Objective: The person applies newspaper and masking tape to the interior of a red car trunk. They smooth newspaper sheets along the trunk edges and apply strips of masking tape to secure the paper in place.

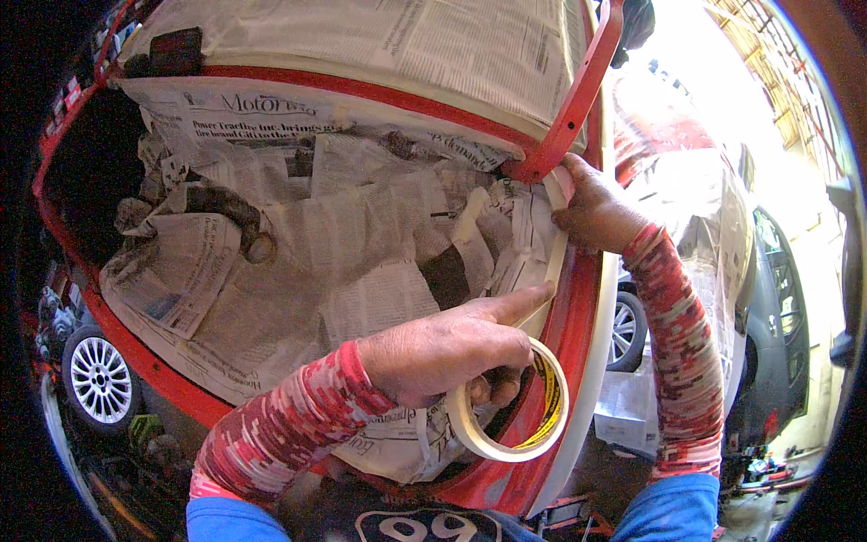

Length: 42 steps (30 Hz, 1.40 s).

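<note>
My left hand [442, 348] has its fingers hooked through a roll of masking tape [479, 441], while its index finger stretches out onto the red rim. A pale strip of masking tape [556, 260] runs along that rim, between the newspaper and the red paint. Farther up, my right hand [598, 212] is bent over the strip's upper part, thumb and fingers closed on it beside the foot of a red metal arm [582, 99]. Newspaper sheets [361, 221] cover the inside of the red car body opening [582, 307]; several are crumpled and overlapping.
More newspaper [397, 36] covers the panel beyond the red crossbar [361, 88]. A wheel [101, 379] lies at the left among dark parts. On the right are a partly papered car [682, 208] and a dark car [778, 316].
</note>
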### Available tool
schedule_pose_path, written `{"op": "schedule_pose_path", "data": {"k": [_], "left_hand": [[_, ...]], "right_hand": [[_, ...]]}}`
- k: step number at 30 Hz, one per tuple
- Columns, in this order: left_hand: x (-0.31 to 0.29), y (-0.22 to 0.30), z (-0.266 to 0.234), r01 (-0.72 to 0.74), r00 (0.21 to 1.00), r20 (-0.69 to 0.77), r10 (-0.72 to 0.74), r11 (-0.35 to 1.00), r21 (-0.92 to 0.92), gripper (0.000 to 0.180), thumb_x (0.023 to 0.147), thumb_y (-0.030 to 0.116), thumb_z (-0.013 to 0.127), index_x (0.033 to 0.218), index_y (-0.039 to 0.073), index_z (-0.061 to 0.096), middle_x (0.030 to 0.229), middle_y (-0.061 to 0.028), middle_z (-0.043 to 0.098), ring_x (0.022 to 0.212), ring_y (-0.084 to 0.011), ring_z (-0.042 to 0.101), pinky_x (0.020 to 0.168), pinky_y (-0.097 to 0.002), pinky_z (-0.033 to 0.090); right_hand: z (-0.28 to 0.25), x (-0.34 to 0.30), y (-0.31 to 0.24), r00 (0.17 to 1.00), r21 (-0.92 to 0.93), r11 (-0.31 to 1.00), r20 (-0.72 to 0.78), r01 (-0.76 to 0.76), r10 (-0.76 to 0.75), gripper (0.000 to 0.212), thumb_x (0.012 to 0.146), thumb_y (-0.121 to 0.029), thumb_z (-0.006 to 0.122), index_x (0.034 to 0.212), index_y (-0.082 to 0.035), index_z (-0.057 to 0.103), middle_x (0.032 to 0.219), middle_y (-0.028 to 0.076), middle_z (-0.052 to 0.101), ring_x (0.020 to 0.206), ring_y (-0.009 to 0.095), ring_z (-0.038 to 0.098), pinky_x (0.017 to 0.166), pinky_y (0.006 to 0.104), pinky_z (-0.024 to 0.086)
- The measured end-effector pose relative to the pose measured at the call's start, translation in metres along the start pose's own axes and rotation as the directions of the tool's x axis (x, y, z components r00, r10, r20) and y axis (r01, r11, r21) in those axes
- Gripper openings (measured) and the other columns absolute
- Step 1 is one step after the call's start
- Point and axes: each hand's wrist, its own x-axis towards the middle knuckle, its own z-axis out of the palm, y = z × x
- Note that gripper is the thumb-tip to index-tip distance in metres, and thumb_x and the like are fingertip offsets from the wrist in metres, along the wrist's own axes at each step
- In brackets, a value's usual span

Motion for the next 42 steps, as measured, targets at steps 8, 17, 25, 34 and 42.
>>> {"op": "schedule_pose_path", "data": {"k": [8, 17, 25, 34, 42], "left_hand": [[0.006, -0.015, 0.000, -0.015, 0.998, 0.056, 0.019, 0.996, -0.083, 0.096, 0.094, 0.018, 0.062, 0.175, 0.014, 0.011, 0.093, -0.0010, 0.067, 0.070, -0.0088, 0.059, 0.061, -0.0251, 0.052], [0.005, -0.011, 0.003, -0.055, 0.996, 0.072, 0.050, 0.997, 0.060, 0.104, 0.094, 0.022, 0.068, 0.175, 0.013, 0.004, 0.108, -0.0019, 0.070, 0.082, -0.0073, 0.063, 0.068, -0.0238, 0.055], [0.004, -0.005, 0.014, -0.052, 0.995, 0.079, 0.057, 0.996, -0.072, 0.105, 0.101, 0.031, 0.070, 0.174, 0.011, -0.003, 0.091, -0.0046, 0.073, 0.064, -0.0076, 0.061, 0.054, -0.0227, 0.048], [0.005, -0.004, 0.012, 0.008, 0.994, 0.112, 0.008, 0.990, -0.137, 0.104, 0.103, 0.027, 0.069, 0.173, 0.011, -0.007, 0.097, -0.0052, 0.067, 0.067, -0.0085, 0.069, 0.047, -0.0208, 0.050], [0.007, -0.010, 0.011, -0.012, 0.996, 0.088, 0.026, 0.988, -0.156, 0.097, 0.104, 0.022, 0.065, 0.173, 0.012, -0.003, 0.096, -0.0046, 0.068, 0.067, -0.0088, 0.070, 0.049, -0.0222, 0.053]], "right_hand": [[0.000, 0.002, -0.001, 0.998, 0.006, 0.999, 0.037, -0.043, 0.042, 0.077, 0.083, -0.011, 0.079, 0.153, -0.002, 0.047, 0.117, 0.024, 0.074, 0.113, 0.038, 0.072, 0.099, 0.0439, 0.059], [-0.002, -0.005, -0.005, 0.988, -0.102, 0.990, -0.108, 0.097, -0.108, 0.076, 0.081, -0.016, 0.085, 0.149, -0.007, 0.052, 0.118, 0.019, 0.074, 0.101, 0.036, 0.075, 0.094, 0.0453, 0.059], [0.011, -0.063, -0.020, 0.927, -0.396, 0.915, -0.312, 0.074, -0.210, 0.024, 0.083, -0.025, 0.087, 0.094, -0.007, 0.075, 0.096, 0.018, 0.074, 0.090, 0.039, 0.075, 0.081, 0.0483, 0.060], [0.035, -0.087, -0.017, 0.867, -0.390, 0.916, -0.420, 0.095, -0.269, 0.019, 0.094, -0.025, 0.070, 0.085, -0.009, 0.078, 0.088, 0.015, 0.076, 0.085, 0.038, 0.075, 0.081, 0.0501, 0.059], [0.034, -0.081, -0.016, 0.844, -0.449, 0.887, -0.429, 0.110, -0.322, 0.019, 0.092, -0.024, 0.076, 0.091, -0.005, 0.079, 0.089, 0.017, 0.077, 0.083, 0.039, 0.072, 0.080, 0.0485, 0.056]]}}
